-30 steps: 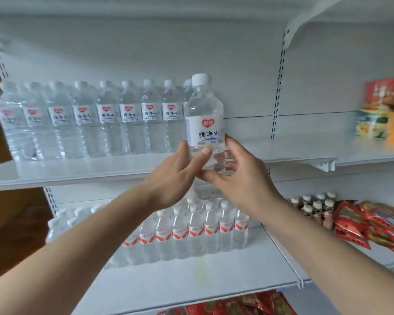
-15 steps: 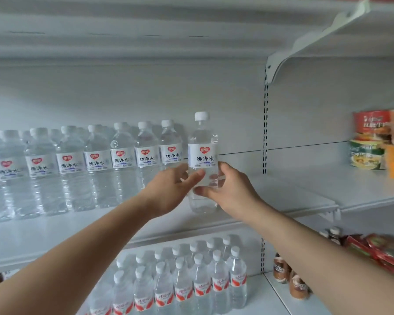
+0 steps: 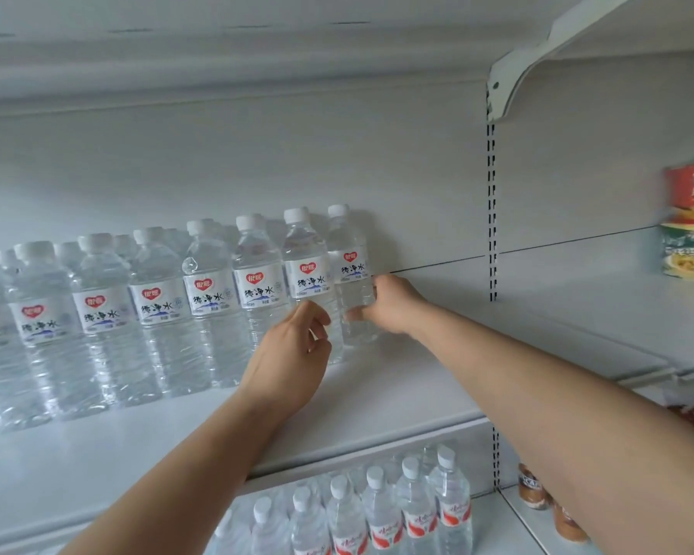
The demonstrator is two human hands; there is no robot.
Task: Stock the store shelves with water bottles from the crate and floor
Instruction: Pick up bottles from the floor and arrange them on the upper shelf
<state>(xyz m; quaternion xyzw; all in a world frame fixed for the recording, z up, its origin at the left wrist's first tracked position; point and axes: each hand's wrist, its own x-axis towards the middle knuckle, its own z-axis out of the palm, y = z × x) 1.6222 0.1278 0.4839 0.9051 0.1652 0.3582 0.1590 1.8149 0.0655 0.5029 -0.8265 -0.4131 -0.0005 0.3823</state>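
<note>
Right grip [image 3: 393,306] round end bottle [image 3: 349,266] — left grip [image 3: 293,354] loose alongside

The right grip [image 3: 393,306] holds the row's end bottle [image 3: 351,270] upright.

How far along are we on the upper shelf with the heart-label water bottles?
Done: a row of heart-label water bottles stands along the upper shelf, and the lower shelf holds red-label bottles. In hand: the right hand grips the end bottle at the row's right end; the left hand is beside it, contact unclear. Left: bare shelf to the right; crate and floor are out of view.
</note>
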